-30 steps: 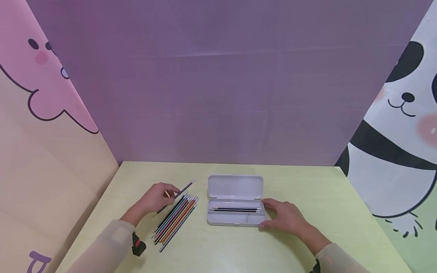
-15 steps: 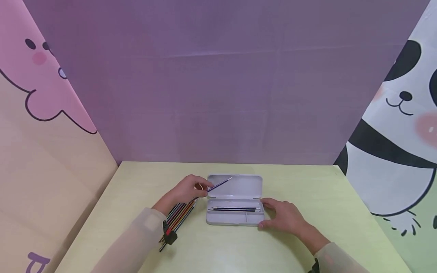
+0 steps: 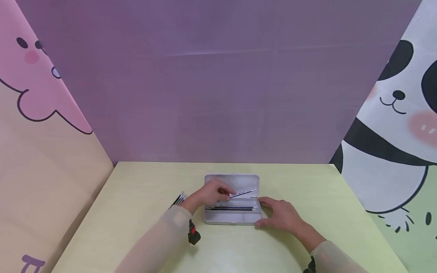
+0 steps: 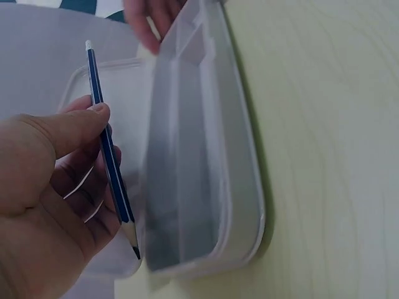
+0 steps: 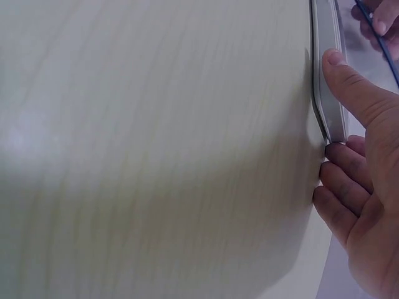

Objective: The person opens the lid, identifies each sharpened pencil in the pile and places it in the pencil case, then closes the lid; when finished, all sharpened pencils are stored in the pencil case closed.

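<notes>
The left hand [image 3: 211, 192] pinches a dark blue striped pencil [image 4: 110, 156] with a white end, above the hinge side of an open pale pencil case [image 3: 218, 218]. In the left wrist view its sharpened tip points down beside the case's rim. Several dark pencils [image 3: 235, 208] lie in the case's back compartment. At the case's right end, the right hand [image 3: 281, 216] holds the corners, thumb at the front and fingers behind; the right wrist view shows its thumb along the side wall [image 5: 327, 93].
Left of the case lies a bundle of pencils [image 3: 179, 198], mostly hidden by the left sleeve. The pale wooden table [image 3: 143, 189] meets a purple backdrop [image 3: 205, 113] behind, with cartoon-printed panels at both sides.
The left hand has carried the pencil rightward from beside the bundle to over the case, and its sleeve now covers most of the bundle. The right hand stays at the case's end.
</notes>
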Demonstrator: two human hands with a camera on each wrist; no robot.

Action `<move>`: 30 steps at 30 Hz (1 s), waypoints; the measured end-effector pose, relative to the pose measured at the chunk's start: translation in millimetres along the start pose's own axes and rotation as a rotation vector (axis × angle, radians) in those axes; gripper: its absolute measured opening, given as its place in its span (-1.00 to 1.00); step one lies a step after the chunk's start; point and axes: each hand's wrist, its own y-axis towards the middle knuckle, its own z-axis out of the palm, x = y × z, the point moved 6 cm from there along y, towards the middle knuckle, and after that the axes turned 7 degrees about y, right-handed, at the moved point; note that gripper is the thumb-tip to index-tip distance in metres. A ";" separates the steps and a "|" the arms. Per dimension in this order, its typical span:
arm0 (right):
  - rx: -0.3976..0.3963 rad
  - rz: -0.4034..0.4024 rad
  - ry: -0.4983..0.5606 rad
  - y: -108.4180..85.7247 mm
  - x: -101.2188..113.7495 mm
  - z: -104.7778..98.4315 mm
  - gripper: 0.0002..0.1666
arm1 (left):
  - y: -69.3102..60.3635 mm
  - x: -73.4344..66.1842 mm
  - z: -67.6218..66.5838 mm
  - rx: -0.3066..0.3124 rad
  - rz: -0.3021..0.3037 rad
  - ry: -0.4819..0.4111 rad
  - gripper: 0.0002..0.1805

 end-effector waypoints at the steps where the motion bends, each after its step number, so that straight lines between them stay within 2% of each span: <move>1: -0.001 -0.004 0.001 0.3 -0.3 0.9 0.09 | 2.0 -0.3 3.1 0.004 0.003 0.011 -0.75; 9: 0.019 0.004 0.010 1.2 -1.6 7.5 0.10 | 10.3 -0.7 19.0 0.005 -0.014 0.151 -0.81; 14: 0.005 0.003 -0.009 0.8 -1.7 3.3 0.09 | 9.5 -3.3 23.1 -0.009 -0.029 0.195 -0.84; 17: 0.006 0.001 0.003 0.0 -1.7 1.4 0.08 | 8.3 -4.9 26.1 0.000 -0.022 0.238 -0.86; 21: 0.015 0.001 0.008 -0.1 -2.6 1.2 0.08 | 5.6 -4.0 27.9 0.010 -0.046 0.288 -0.88; 24: 0.013 0.002 0.006 0.3 -3.6 1.4 0.08 | 3.4 -2.5 27.8 -0.003 -0.071 0.301 -0.89; 30: 0.014 0.015 0.003 1.2 -6.3 3.3 0.09 | -2.5 -1.2 28.9 -0.044 -0.078 0.293 -0.90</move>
